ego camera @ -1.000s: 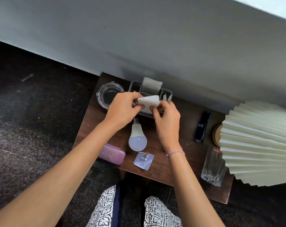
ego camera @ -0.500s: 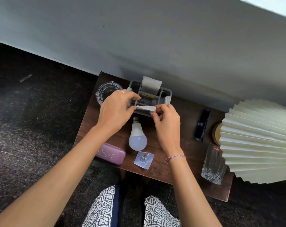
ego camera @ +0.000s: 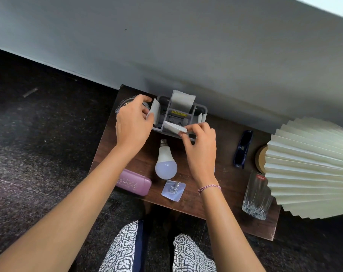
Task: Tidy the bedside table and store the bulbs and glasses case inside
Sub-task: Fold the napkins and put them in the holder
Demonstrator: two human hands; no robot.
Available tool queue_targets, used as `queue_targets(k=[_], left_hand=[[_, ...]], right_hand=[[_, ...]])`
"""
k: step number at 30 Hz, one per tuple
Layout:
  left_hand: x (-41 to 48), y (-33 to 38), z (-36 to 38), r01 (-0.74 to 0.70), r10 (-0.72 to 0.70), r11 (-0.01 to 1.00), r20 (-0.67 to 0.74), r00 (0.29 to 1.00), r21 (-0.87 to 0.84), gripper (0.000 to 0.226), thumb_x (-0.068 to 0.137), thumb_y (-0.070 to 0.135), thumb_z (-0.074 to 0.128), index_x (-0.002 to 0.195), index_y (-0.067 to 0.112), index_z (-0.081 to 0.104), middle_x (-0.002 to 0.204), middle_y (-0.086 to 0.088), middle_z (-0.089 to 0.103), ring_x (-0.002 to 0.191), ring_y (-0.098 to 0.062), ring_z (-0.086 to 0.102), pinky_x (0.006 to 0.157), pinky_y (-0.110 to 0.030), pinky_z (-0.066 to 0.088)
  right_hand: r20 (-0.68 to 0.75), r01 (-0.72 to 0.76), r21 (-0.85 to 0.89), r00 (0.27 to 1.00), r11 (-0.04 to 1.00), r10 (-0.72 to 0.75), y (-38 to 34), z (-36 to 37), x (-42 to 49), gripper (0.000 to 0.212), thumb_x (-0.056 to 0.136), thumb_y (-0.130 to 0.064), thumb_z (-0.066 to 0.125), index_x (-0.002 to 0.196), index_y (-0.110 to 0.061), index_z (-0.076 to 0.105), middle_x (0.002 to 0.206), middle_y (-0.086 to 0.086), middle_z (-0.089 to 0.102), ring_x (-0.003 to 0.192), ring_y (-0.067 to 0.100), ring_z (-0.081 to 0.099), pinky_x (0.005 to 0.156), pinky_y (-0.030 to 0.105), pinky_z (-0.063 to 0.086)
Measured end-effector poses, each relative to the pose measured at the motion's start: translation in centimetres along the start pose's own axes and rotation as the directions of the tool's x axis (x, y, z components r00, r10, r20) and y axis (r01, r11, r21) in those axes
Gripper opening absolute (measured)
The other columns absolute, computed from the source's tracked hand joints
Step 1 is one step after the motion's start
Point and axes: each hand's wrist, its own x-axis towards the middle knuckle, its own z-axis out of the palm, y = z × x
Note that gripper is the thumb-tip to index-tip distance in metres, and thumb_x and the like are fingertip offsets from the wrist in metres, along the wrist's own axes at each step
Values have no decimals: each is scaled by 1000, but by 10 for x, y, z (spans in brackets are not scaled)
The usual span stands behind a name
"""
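A white bulb [ego camera: 165, 162] lies on the dark wooden bedside table [ego camera: 225, 185], its cap pointing away from me. A purple glasses case [ego camera: 133, 182] rests at the table's front left edge. A grey organiser [ego camera: 201, 111] stands at the back against the wall, with white folded papers sticking up in it. My right hand [ego camera: 201, 152] pinches a folded white paper [ego camera: 174, 127] over the organiser's front compartment. My left hand [ego camera: 133, 124] sits at the organiser's left end, fingers touching another white paper [ego camera: 154, 112] there.
A glass ashtray [ego camera: 121, 104] is partly hidden behind my left hand. A clear adhesive hook [ego camera: 173, 190] lies near the front edge. Dark sunglasses [ego camera: 243, 149], a drinking glass [ego camera: 257, 195] and a pleated lamp shade [ego camera: 312, 167] fill the right side. My knees [ego camera: 156, 250] are below the table.
My hands have moved apart: the left went to the organiser's left end, while the right lowered the folded paper flat towards the front compartment.
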Motion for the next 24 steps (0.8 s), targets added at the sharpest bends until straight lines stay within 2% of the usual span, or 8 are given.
queue_targets(k=[4, 10, 14, 18, 21, 24], left_hand=[[4, 6, -4, 17, -17, 997, -3, 1000, -71, 26, 83, 16, 66, 108, 21, 64, 77, 8, 63, 70, -9, 64, 71, -34, 58], [5, 2, -5, 86, -83, 996, 56, 995, -38, 30, 83, 18, 66, 113, 20, 62, 85, 4, 68, 76, -13, 66, 78, -38, 57], [3, -1, -4, 71, -71, 997, 46, 996, 8, 33, 82, 21, 67, 114, 22, 59, 89, 6, 68, 77, -11, 64, 79, -29, 52], [-2, -3, -1, 43, -44, 997, 21, 999, 62, 39, 81, 26, 67, 119, 24, 55, 102, 5, 64, 85, -10, 60, 74, -24, 42], [-7, -2, 0, 19, -18, 994, -12, 1000, 112, 46, 82, 29, 65, 124, 25, 49, 115, 0, 57, 101, -18, 57, 77, -26, 41], [-14, 4, -2, -6, 10, 995, -45, 999, 101, 46, 82, 28, 64, 125, 24, 49, 117, 0, 53, 103, -19, 55, 76, -25, 40]], right_hand=[[-39, 18, -29, 999, 999, -19, -2, 2, 1, 17, 87, -27, 65, 100, -16, 66, 101, -1, 59, 91, 7, 39, 60, 9, 29], [5, 31, -108, 1000, 994, -31, 1, 4, -4, 14, 84, -22, 68, 96, -16, 67, 102, 1, 55, 91, 12, 37, 59, 23, 36], [18, 35, -114, 999, 993, -33, 1, 1, -8, 19, 80, -18, 72, 98, -18, 65, 104, 0, 53, 94, 14, 39, 61, 25, 43], [17, 27, -107, 1000, 994, -26, 1, -3, -11, 23, 80, -15, 72, 100, -20, 63, 107, 0, 51, 97, 12, 38, 65, 27, 48], [31, 28, -103, 999, 994, -25, 0, -6, -11, 25, 80, -16, 72, 103, -20, 63, 109, 1, 51, 99, 13, 39, 68, 23, 45], [35, 34, -77, 999, 996, -31, 0, -10, -12, 28, 80, -14, 72, 106, -19, 62, 110, 1, 51, 101, 13, 39, 70, 19, 38]])
